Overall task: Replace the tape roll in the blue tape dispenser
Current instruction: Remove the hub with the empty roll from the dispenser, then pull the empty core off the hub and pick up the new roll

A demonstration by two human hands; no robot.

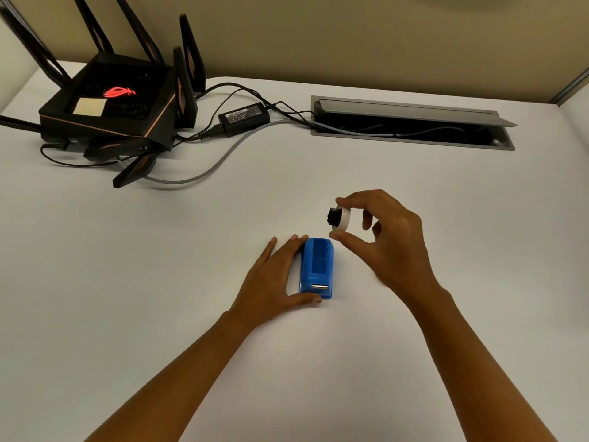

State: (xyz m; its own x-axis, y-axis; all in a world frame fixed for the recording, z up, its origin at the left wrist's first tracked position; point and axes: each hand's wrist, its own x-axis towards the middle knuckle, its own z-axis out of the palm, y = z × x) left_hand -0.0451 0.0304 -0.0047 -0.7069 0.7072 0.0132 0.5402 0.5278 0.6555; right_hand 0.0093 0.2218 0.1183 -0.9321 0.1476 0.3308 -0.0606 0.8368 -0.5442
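Observation:
The blue tape dispenser (316, 267) sits on the white table, its roll slot empty and its metal cutter facing me. My left hand (274, 279) lies flat against the dispenser's left side, thumb curled round the near end. Just above and to the right of the dispenser, my right hand (385, 237) pinches a small white tape roll (342, 220) between thumb and index finger. A black hub (332, 215) sticks out of the roll's left side.
A black router (118, 103) with several antennas stands at the back left, with a power brick (243, 119) and cables (204, 167) trailing toward an open cable tray (411, 122) set in the table at the back right.

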